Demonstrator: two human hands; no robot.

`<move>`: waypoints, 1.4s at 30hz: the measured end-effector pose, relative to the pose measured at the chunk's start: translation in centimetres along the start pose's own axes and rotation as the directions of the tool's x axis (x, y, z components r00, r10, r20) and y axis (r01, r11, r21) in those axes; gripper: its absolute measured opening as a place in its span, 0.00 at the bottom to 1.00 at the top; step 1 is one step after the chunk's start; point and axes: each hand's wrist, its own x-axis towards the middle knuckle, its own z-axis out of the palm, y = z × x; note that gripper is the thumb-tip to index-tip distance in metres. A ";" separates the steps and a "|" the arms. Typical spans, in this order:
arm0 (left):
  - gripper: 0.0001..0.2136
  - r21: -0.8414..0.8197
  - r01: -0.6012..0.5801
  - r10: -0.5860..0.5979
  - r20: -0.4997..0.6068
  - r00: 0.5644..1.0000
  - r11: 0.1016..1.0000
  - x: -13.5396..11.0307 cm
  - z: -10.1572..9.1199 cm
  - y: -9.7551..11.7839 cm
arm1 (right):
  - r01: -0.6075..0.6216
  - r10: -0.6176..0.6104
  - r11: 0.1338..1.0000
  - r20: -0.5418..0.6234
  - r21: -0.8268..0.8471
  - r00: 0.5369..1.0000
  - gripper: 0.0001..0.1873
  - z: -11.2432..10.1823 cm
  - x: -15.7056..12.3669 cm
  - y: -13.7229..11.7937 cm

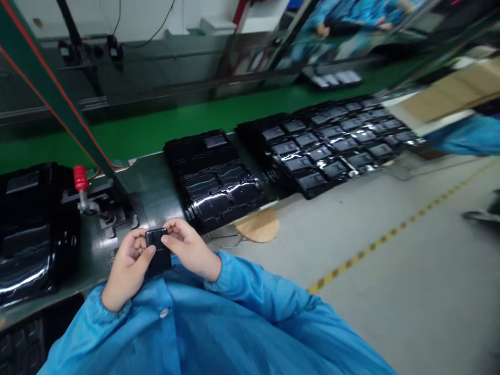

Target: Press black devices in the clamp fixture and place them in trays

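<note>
Both my hands hold one small black rectangular part (157,249) close to my chest, above the near edge of the workbench (152,182). My left hand (127,265) grips its left side, thumb across the face. My right hand (189,247) pinches its right side and top edge. Blue smock sleeves cover both my arms. Just beyond my hands sits a black fixture (103,205) with a red-knobbed clamp handle (80,179).
A glossy black tray (213,174) with mostly empty pockets lies right of the fixture. Further right, a tray (332,140) holds several black parts. More black trays (27,229) stack at left. A green conveyor belt (175,122) runs behind. Another person's blue sleeve (464,135) shows at right.
</note>
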 end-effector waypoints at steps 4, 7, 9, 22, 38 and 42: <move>0.22 -0.010 -0.022 0.022 0.049 0.999 1.000 1.5 2.1 1.3 | 0.087 -0.088 0.990 -0.005 -0.112 0.996 0.16 -2.0 0.0 -2.0; 0.27 -0.002 -0.056 0.056 0.059 0.997 0.998 2.2 2.9 2.3 | 0.124 -0.139 0.977 -0.077 -0.176 0.987 0.15 -4.3 1.4 -4.2; 0.28 0.021 -0.066 0.065 0.027 0.997 0.998 2.0 2.8 2.7 | 0.150 -0.188 0.965 -0.167 -0.213 0.968 0.14 -6.2 3.4 -6.1; 0.32 0.222 0.282 -0.203 -0.321 0.925 0.933 -7.2 -5.3 0.1 | -0.097 -0.179 0.919 -0.625 -0.382 0.760 0.17 -12.9 22.4 -12.5; 0.19 0.538 0.122 -0.084 -0.095 0.992 0.834 -9.5 -9.5 2.1 | -0.321 -0.341 0.303 -0.416 -0.897 0.843 0.11 -14.5 23.1 -13.0; 0.21 0.663 0.008 0.008 -0.022 1.000 0.749 -9.5 -10.5 7.1 | -0.322 -0.340 0.229 -0.385 -0.919 0.858 0.13 -13.0 22.2 -12.9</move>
